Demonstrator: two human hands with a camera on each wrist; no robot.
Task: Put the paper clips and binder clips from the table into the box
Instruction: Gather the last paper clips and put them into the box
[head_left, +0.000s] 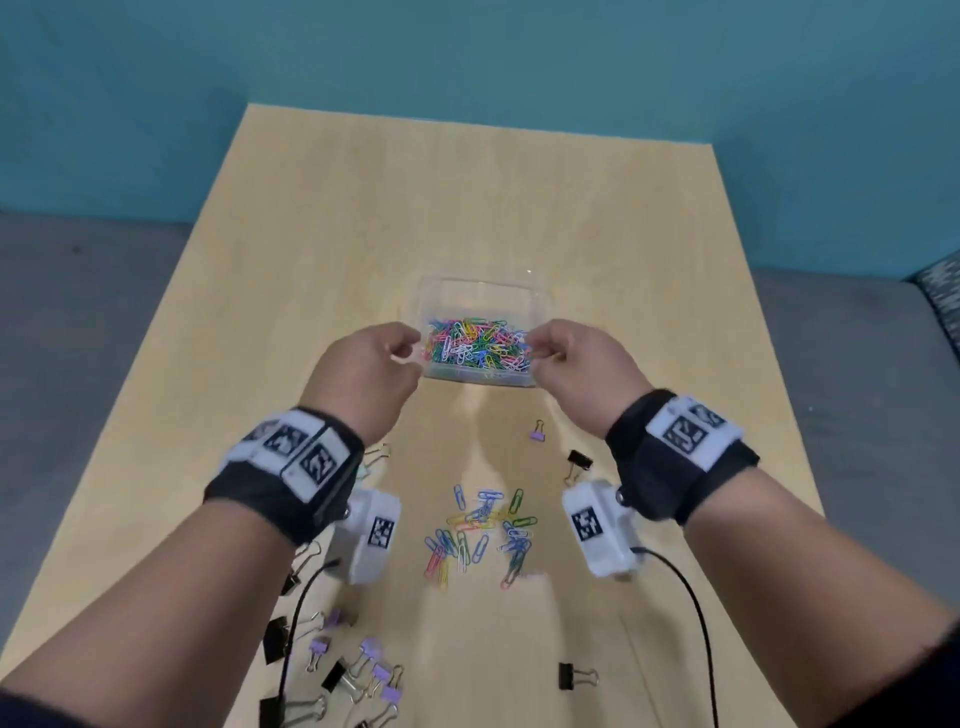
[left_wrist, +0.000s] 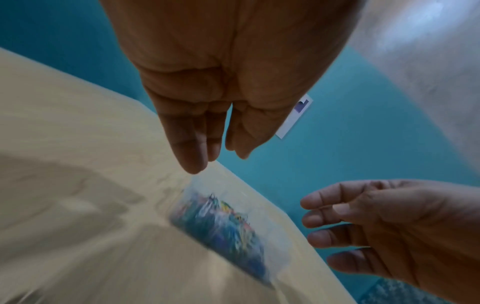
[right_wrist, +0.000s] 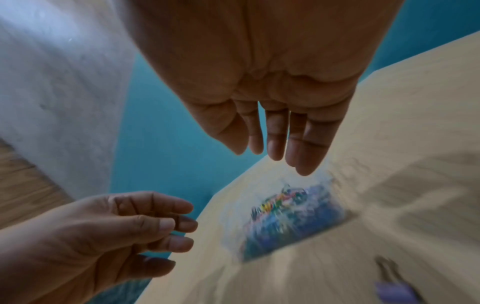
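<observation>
Both hands, left hand (head_left: 371, 369) and right hand (head_left: 582, 364), hover empty, fingers loosely curled.
Sweep the loose coloured paper clips (head_left: 480, 535) behind them together before lifting to the clear plastic box (head_left: 478, 291).

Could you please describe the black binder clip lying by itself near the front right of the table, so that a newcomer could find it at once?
Start at the clear box of paper clips mid-table, then come toward the near edge, past the loose pile of coloured paper clips. Right of and nearer than that pile lies one black binder clip. It lies alone, unlike the black and purple binder clips clustered at the near left.
</observation>
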